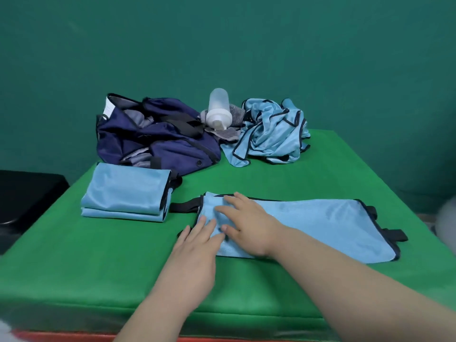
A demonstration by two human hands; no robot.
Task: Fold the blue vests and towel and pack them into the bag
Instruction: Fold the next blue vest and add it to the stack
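A light blue vest (320,225) with black trim lies folded lengthwise across the middle of the green table. My right hand (246,223) rests flat on its left end, fingers spread. At the vest's left edge, my left hand (197,245) has its fingertips touching the fabric. A folded stack of blue vests (123,191) sits to the left. The navy bag (158,137) lies open at the back left. A crumpled heap of blue vests (274,132) is at the back right. A grey striped towel (227,134) lies between the bag and the heap.
A clear bottle with a white cap (218,109) lies on the towel, cap toward me. The green table cover (74,262) ends at a front edge near me. A black object (22,201) stands off the table's left side.
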